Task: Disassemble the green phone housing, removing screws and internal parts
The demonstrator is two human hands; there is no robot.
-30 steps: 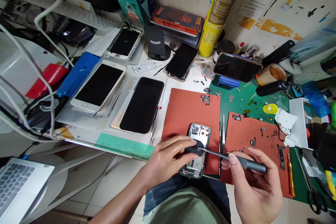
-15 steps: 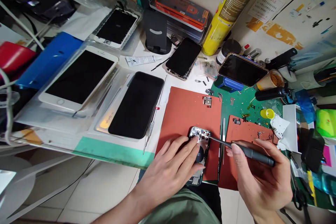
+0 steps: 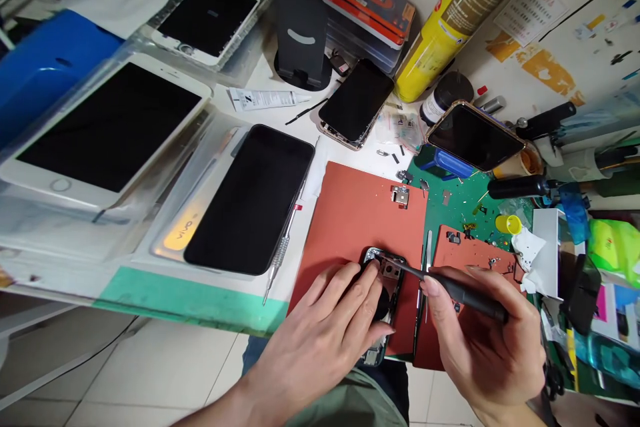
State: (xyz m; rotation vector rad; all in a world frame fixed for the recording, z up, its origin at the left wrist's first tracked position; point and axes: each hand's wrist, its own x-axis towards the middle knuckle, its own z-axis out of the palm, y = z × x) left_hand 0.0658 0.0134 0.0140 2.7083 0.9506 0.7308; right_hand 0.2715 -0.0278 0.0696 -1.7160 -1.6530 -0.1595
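An opened phone housing (image 3: 387, 277) lies on an orange-red silicone mat (image 3: 345, 227), mostly covered by my left hand (image 3: 320, 333). That hand presses down on the housing and holds it, with a dark round piece (image 3: 383, 303) showing beneath the fingers. My right hand (image 3: 483, 337) grips a grey precision screwdriver (image 3: 467, 297). Its thin shaft reaches left, with the tip at the housing's upper part, close to my left fingertips. The housing's lower part is hidden.
A second orange-red mat (image 3: 473, 253) with small parts lies to the right on a green mat (image 3: 453, 207). Tweezers (image 3: 427, 260) stand between the mats. Several phones and screens lie beyond, with a yellow gas can (image 3: 463, 20) at the back.
My left hand has slid up over the housing, covering more of it. The screwdriver tip has shifted toward the housing's upper end. The whole view has turned, moving the desk items left.
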